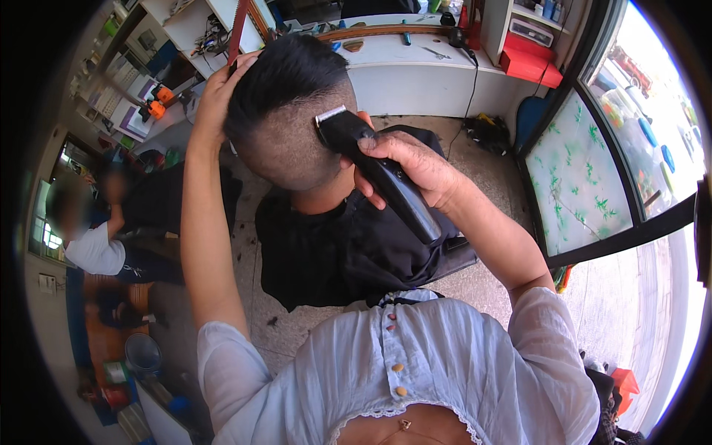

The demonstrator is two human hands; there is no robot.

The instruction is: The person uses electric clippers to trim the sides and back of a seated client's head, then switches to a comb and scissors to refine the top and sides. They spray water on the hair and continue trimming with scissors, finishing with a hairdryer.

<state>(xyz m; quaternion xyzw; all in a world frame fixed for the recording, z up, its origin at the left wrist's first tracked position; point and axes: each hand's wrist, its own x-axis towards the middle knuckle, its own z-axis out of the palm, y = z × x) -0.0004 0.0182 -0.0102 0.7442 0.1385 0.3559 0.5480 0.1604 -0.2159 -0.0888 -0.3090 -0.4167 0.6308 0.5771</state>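
Note:
A black hair clipper (393,185) with a silver blade is gripped in my right hand (404,159). Its blade touches or nearly touches the closely cropped right side of a seated person's head (293,130). Longer black hair (289,70) covers the top. My left hand (220,96) rests against the left of that hair, fingers closed around a red comb (238,31) that points up and away; its lower end is hidden by the fingers. A black cape (326,252) drapes the seated person's shoulders and body, directly in front of me.
A white counter (415,78) ahead bears a black hair dryer (461,43), scissors (436,53) and small items. Right of it sits a red box (528,63), near a glass door (578,174). Another person (100,248) is at the left beside a dark cape. Hair clippings lie on the floor.

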